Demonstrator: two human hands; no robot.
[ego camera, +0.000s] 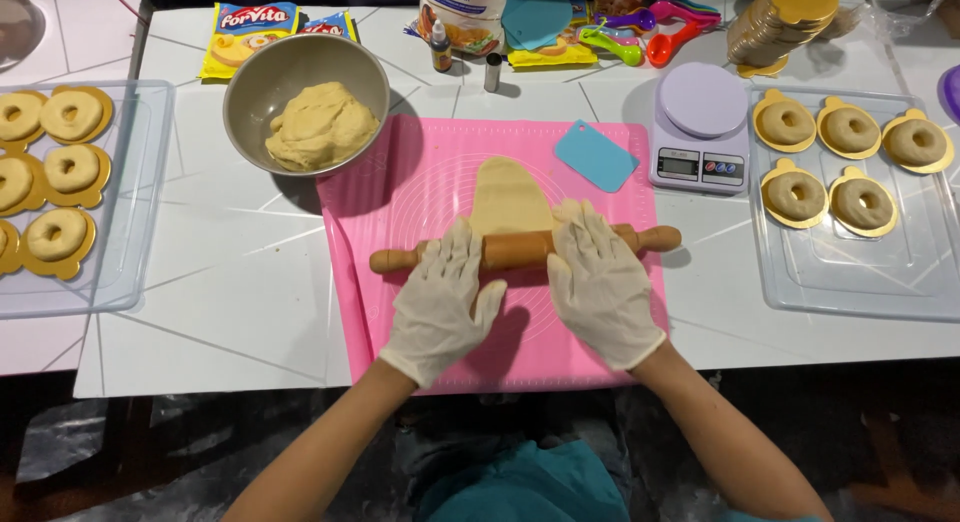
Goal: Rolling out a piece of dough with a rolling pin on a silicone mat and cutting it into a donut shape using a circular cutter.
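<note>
Table (250, 312) of white panels carries everything. Two clear trays stand on it, the left tray (140, 272) and the right tray (900, 292), both with dough rings on gold cards. Between them lies the pink mat (600, 352). Behind the mat stands a metal bowl (250, 87) with a lump of dough, and at the right a lilac scale (700, 132). A blue scraper (596, 155) rests on the far corner of the mat.

On the mat, in the middle, lies the dough sheet (508, 192), and the rolling pin (520, 249) sits across its near end. The left hand (440, 302) and right hand (600, 282), both in white gloves, lie flat on the pin, fingers stretched out and not closed around anything.

The sheet looks soft and thin, perhaps a little sticky, so it will stretch or tear easily; I think it is better lifted from beneath, with the scraper or with both palms. The pin is stiff wood and rolls well under flat palms.
</note>
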